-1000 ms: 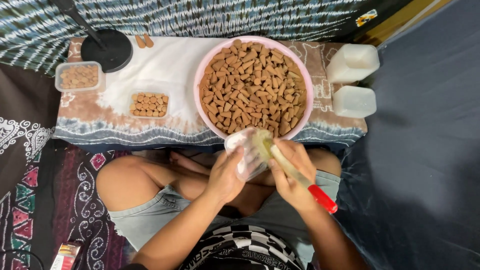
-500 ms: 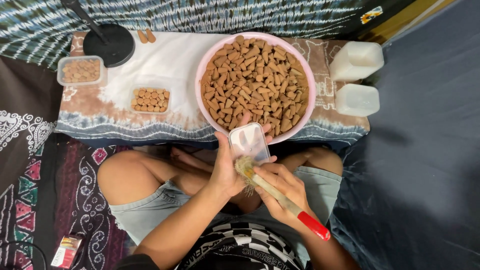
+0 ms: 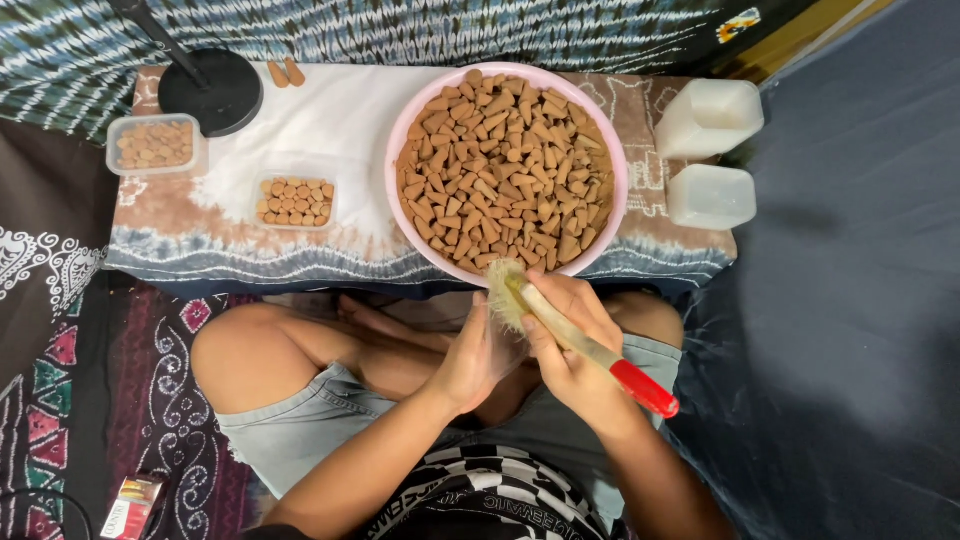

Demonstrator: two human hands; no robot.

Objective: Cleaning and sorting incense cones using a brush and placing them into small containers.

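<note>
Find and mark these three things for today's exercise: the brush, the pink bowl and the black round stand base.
brush (image 3: 575,338), head view, on the pale wooden handle.
pink bowl (image 3: 398,150), head view, on the left rim.
black round stand base (image 3: 210,93), head view, on the flat disc.

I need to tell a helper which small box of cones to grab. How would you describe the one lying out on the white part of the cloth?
Start at the big pink bowl heaped with brown cones on the low table. Just left of it, on the white patch of cloth, lies a small clear tray of cones packed in neat rows. Its neighbour by the black round base is a deeper tub at the table's left edge.
</note>
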